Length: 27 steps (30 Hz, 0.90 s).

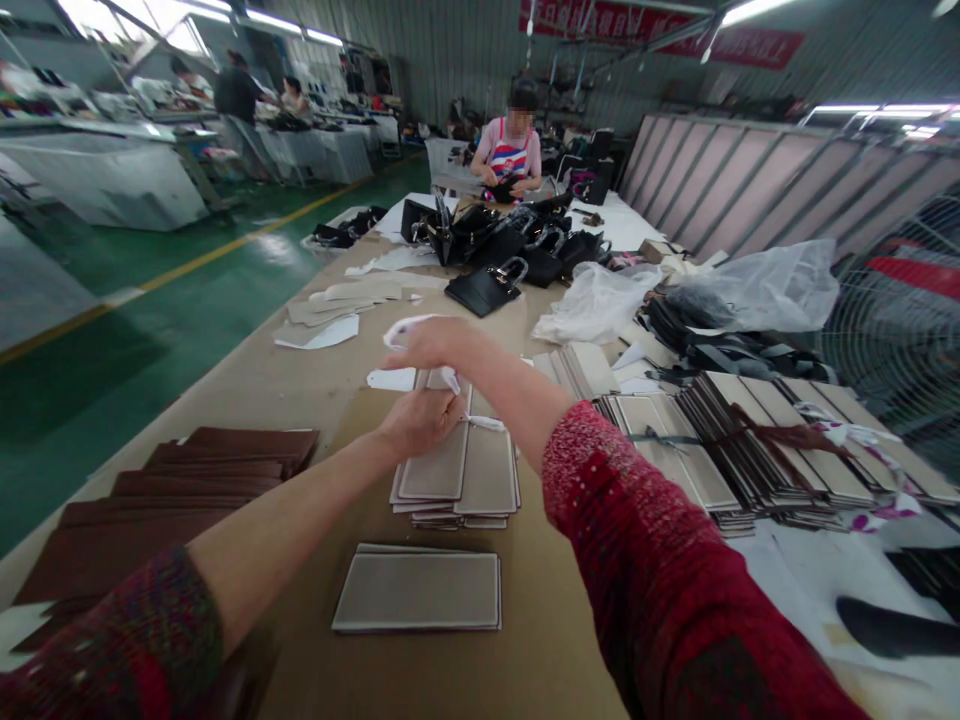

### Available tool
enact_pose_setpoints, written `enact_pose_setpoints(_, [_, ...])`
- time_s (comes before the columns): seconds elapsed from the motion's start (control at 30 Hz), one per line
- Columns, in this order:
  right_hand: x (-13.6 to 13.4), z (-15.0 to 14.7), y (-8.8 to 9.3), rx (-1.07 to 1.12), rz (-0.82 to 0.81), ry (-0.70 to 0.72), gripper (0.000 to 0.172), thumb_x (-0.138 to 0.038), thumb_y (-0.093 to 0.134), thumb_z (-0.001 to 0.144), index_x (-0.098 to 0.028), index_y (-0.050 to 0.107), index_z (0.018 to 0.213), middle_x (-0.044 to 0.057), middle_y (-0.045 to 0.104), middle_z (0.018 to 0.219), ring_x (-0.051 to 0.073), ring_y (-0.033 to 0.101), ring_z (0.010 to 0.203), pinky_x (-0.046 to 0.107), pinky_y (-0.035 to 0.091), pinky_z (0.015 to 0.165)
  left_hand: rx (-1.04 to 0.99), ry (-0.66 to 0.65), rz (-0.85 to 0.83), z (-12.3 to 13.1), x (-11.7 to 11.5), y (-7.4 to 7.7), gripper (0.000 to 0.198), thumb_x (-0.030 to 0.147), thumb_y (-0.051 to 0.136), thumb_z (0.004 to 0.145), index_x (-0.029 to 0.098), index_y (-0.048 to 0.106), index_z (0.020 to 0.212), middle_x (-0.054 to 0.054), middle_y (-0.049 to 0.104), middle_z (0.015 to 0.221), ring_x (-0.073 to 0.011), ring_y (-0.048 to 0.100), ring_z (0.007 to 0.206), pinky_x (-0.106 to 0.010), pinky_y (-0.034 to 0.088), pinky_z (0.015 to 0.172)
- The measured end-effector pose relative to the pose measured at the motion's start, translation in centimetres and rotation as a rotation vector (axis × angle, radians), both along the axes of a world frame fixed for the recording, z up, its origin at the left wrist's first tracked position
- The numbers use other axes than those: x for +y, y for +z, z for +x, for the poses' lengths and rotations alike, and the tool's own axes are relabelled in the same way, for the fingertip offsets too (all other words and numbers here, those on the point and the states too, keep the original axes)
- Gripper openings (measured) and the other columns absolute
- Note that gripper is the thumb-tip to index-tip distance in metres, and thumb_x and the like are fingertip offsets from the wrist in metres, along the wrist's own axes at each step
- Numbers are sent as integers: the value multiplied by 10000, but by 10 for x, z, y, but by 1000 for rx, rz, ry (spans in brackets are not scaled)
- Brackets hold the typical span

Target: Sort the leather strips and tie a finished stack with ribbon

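Note:
Both my hands are over a stack of beige rectangular panels [491, 475] with dark edges, in the middle of the table. A white cloth strip [487, 423] lies across the stack. My left hand [426, 425] is closed at the top of the panels, gripping the strip where a short piece shows between the hands. Just beyond it, my right hand [435, 342] is bent over and slightly blurred, its fingers closed on a white loop of the strip. Nearer to me lies a separate small pile of beige panels [417, 592], touched by neither hand.
Brown leather-like pieces [202, 475] lie in overlapping stacks at left. Tied panel bundles [750, 440] fill the right side, below clear plastic bags [757, 285]. Black handbags [487, 285] are heaped farther back, where a co-worker [510, 150] handles a black item. A fan [900, 300] stands at right.

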State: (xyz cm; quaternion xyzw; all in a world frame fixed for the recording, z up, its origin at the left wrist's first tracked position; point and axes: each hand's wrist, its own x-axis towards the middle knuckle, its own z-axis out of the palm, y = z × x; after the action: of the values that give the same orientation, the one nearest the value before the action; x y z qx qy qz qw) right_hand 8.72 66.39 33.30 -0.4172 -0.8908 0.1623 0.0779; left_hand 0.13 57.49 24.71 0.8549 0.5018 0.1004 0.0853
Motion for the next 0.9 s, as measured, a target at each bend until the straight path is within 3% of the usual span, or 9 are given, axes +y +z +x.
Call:
enact_pose_setpoints(0.07, [1,40,-1,-45,-31,-251,497,-626,750,673,-160,590,602,84,641,644,224,634,770,332,509,723,4,-10,3,-2,1,0,503,378,236,1011,155,622,778,-146,672,746,-238,623,686,-359,290,596])
enact_pose_setpoints(0.13, [-11,75,-2,93,-108,-422,381,-469,742,734,-156,580,589,78,615,580,207,639,708,282,492,639,21,-43,19,-4,1,-1,452,355,277,1004,152,637,823,-143,670,762,-242,628,705,-354,306,596])
enact_pose_setpoints(0.17, [-21,88,-5,207,-228,-407,226,-328,709,765,-152,618,657,58,627,579,181,638,661,249,478,589,39,-68,32,-5,0,-1,418,342,302,998,151,644,853,-142,673,783,-250,633,726,-351,316,599])
enact_pose_setpoints(0.23, [-48,103,-17,252,-308,-395,77,-179,581,796,-148,646,769,35,663,616,136,616,552,210,451,492,82,-117,58,-7,0,-2,359,304,332,985,150,650,920,-137,677,819,-262,640,767,-345,339,609])
enact_pose_setpoints(0.37, [-93,98,-52,425,-603,-268,296,-67,593,689,-158,661,962,4,715,736,112,647,561,180,510,483,134,-144,74,-8,0,-3,342,251,321,981,136,643,975,-128,670,804,-265,641,770,-348,362,622])
enact_pose_setpoints(0.53, [-97,88,-74,720,-687,-359,97,-195,603,831,-138,661,884,-2,654,641,78,624,529,128,475,430,143,-148,73,-7,1,-3,324,244,340,975,134,643,998,-125,664,806,-259,632,774,-343,352,635])
enact_pose_setpoints(0.67, [-94,89,-76,875,-791,-415,55,-179,598,849,-144,629,879,18,698,777,95,686,620,137,524,471,68,-136,45,-5,0,-4,303,265,367,965,142,643,953,-112,651,787,-246,607,744,-335,316,618])
enact_pose_setpoints(0.8, [-88,82,-78,768,-827,-459,40,-150,547,868,-158,577,843,7,684,719,102,669,558,180,554,479,-75,-60,11,-7,1,0,437,358,244,1011,165,581,810,-69,618,732,-196,570,685,-313,330,606])
enact_pose_setpoints(0.9, [-83,75,-80,580,-691,-461,111,-185,538,871,-160,592,778,24,675,686,114,636,493,207,530,440,-380,-15,-185,-12,1,10,475,490,247,1007,183,514,762,-10,558,627,-154,523,602,-274,367,582])
